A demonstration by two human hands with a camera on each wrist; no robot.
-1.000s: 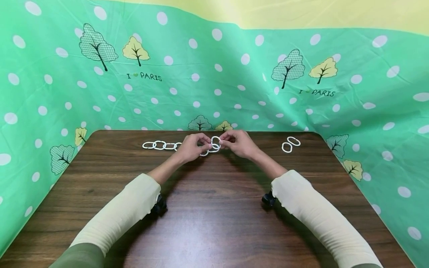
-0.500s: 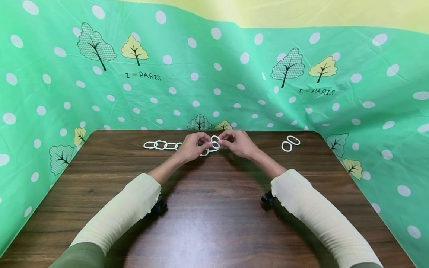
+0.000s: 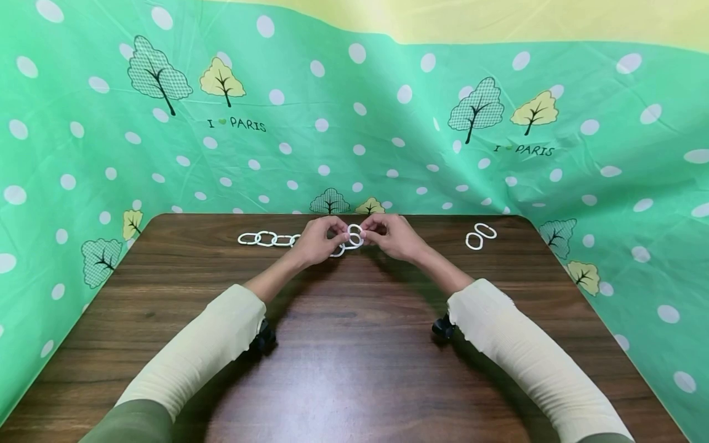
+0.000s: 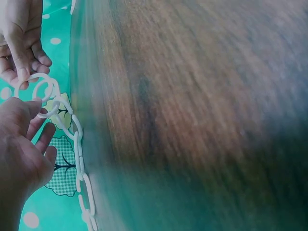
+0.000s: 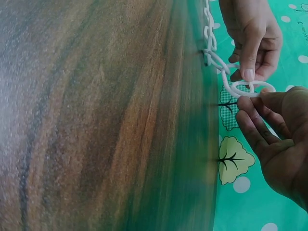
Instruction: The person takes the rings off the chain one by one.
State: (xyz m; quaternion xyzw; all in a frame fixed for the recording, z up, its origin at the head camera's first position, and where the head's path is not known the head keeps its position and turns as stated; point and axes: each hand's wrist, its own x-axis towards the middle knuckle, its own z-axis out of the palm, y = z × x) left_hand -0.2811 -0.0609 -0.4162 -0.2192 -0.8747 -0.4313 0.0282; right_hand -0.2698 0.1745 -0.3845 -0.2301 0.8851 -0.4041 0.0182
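A white plastic chain (image 3: pixel 258 239) of oval links runs along the far part of the table, passing behind my left hand (image 3: pixel 318 241). That hand pinches a link at the chain's right end between thumb and fingertips. Opposite it, my right hand (image 3: pixel 394 239) pinches a single white link (image 5: pixel 266 83) by its edge, and this link overlaps the chain's end link. In the left wrist view the fingertips of both hands meet around the overlapping links, with the rest of the chain (image 4: pixel 79 159) trailing away. Whether the two links are hooked together, I cannot tell.
Two loose white links, one upright oval (image 3: pixel 468 240) and one slanted oval (image 3: pixel 494 234), lie at the far right of the brown wooden table (image 3: pixel 354 344). A green dotted cloth (image 3: pixel 354 123) hangs behind the table's far edge and along both sides.
The single link and the chain's end link have come slightly closer and overlap more between my fingertips. Both hands keep nearly the same place, and the loose links have not moved.
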